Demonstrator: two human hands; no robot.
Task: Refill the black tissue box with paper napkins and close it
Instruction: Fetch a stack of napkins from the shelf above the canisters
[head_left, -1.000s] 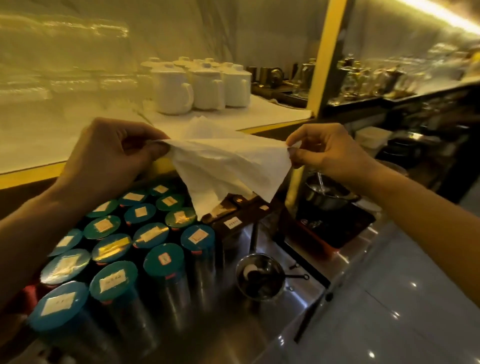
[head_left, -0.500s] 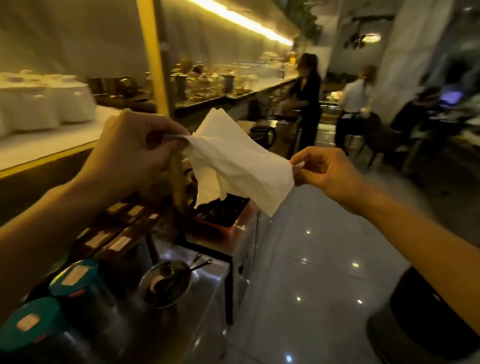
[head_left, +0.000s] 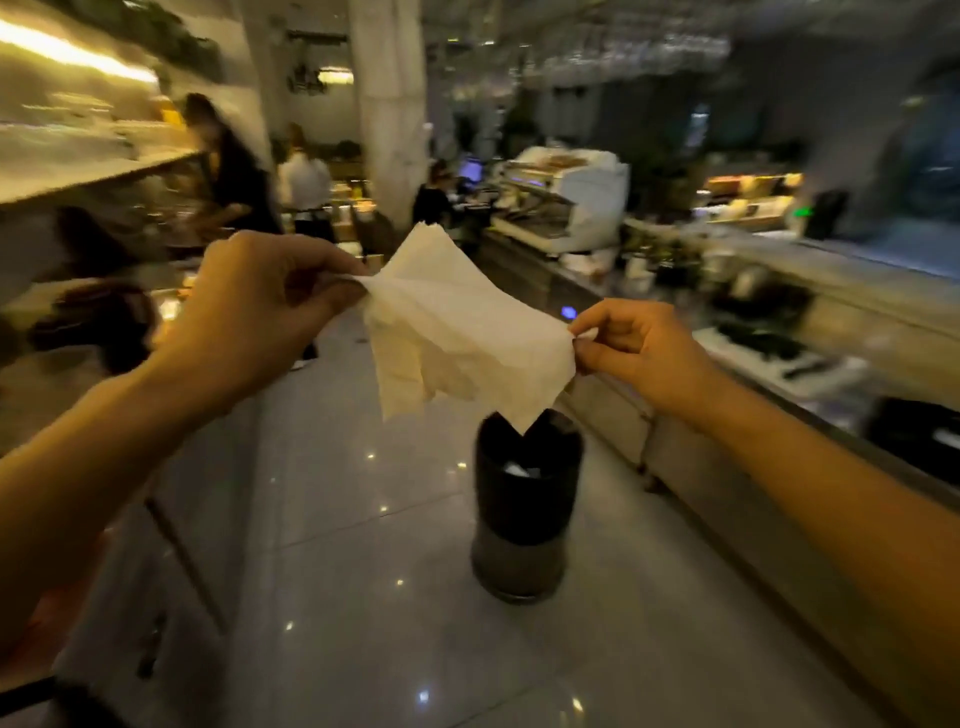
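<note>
A white paper napkin (head_left: 457, 332) hangs stretched between my two hands at chest height, crumpled and partly unfolded. My left hand (head_left: 260, 306) pinches its left corner and my right hand (head_left: 628, 343) pinches its right corner. Below the napkin's lower tip stands a black round bin (head_left: 524, 509) on the floor, open at the top with something white inside. No black tissue box is in view.
A glossy tiled floor (head_left: 337, 571) runs ahead between a counter on the left (head_left: 104, 171) and a long counter on the right (head_left: 779, 322) with a white espresso machine (head_left: 566, 202). Several people (head_left: 234, 176) stand further back by a pillar (head_left: 389, 104).
The view has swung right, from the left counter with its tea tins and white jugs to the aisle and the black bin. Both hands keep hold of the napkin.
</note>
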